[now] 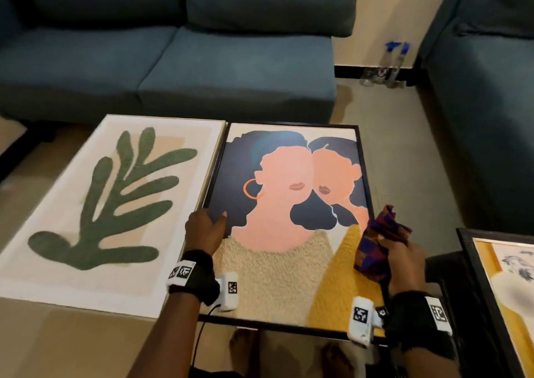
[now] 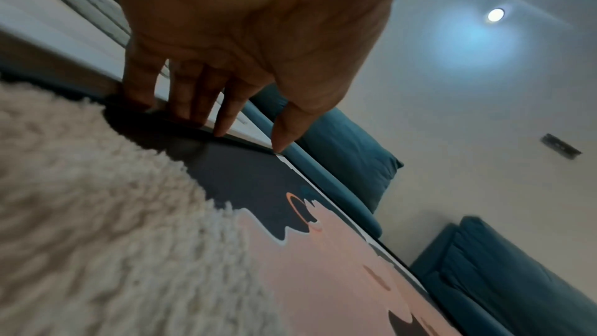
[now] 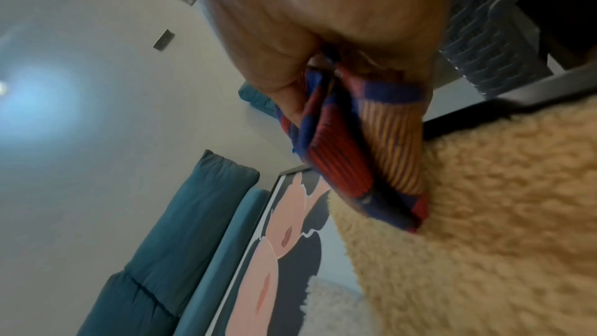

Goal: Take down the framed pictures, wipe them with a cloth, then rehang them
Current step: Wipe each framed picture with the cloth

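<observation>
A black-framed picture of two faces (image 1: 289, 175) lies flat in front of me, also seen in the left wrist view (image 2: 323, 265) and the right wrist view (image 3: 274, 252). My left hand (image 1: 213, 217) rests on its left frame rail, fingers (image 2: 223, 116) fairly straight, their tips touching the rail and the thumb on the picture. My right hand (image 1: 401, 259) grips a bunched blue-and-red patterned cloth (image 1: 381, 239) at the picture's right edge. In the right wrist view the cloth (image 3: 355, 150) hangs down onto the fluffy yellow part of the picture.
A light-framed leaf picture (image 1: 115, 204) lies flat just left of the black frame. A third dark-framed picture (image 1: 497, 276) sits at the right edge. A blue sofa (image 1: 173, 60) stands behind, another (image 1: 476, 117) at right, with spray bottles (image 1: 396, 63) on the floor between them.
</observation>
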